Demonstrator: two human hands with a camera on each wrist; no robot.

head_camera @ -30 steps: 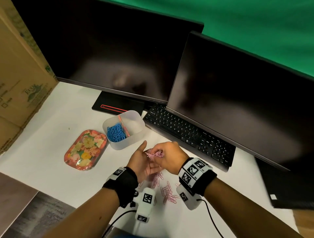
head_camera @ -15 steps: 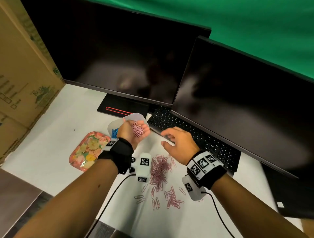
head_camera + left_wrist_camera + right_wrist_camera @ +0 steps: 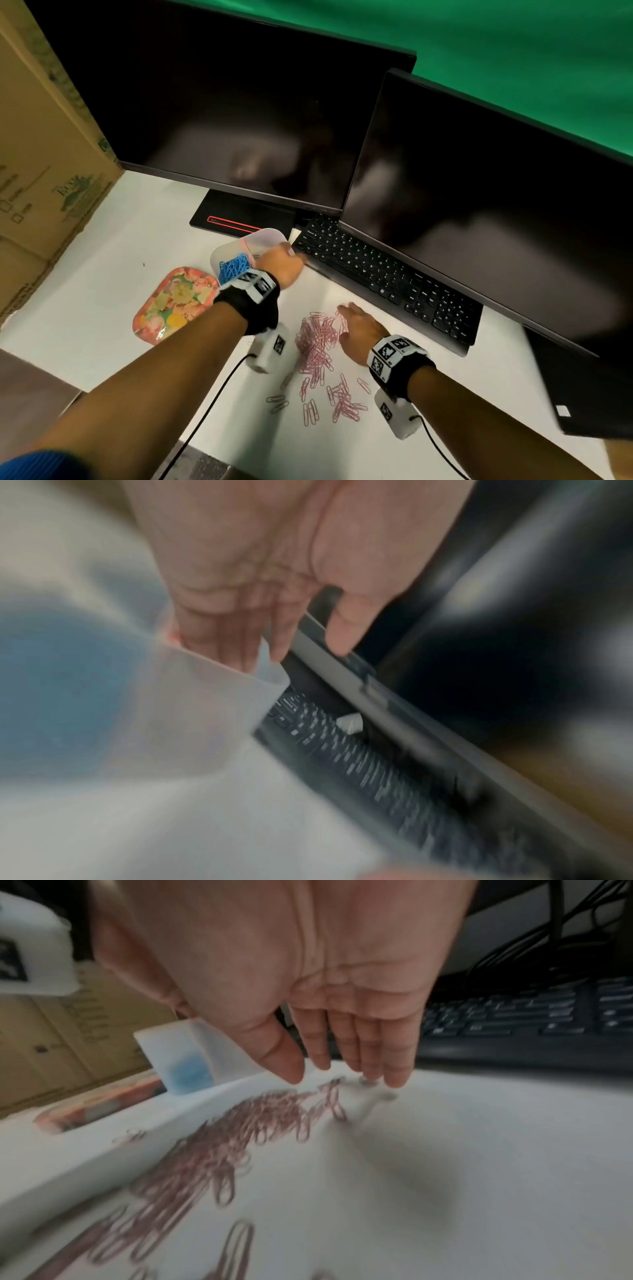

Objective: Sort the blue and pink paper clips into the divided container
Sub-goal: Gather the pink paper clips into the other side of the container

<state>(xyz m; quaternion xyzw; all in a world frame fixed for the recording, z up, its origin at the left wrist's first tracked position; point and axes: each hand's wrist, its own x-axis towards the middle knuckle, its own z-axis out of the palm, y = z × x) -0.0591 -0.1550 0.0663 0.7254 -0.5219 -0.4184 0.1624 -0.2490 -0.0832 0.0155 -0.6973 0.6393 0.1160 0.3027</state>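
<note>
Tipping over the divided container (image 3: 263,238), the left hand (image 3: 279,265) has emptied.

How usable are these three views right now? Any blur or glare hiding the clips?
Head view: mostly sharp, the pink paper clips readable, the left hand slightly smeared, faint reflections on the dark monitors. Left wrist view: heavy motion blur, the container only a pale shape. Right wrist view: the right hand clear, clips streaked, soft shadow on the table.

The left hand (image 3: 279,265) hides the container's (image 3: 270,236) right compartment.
</note>
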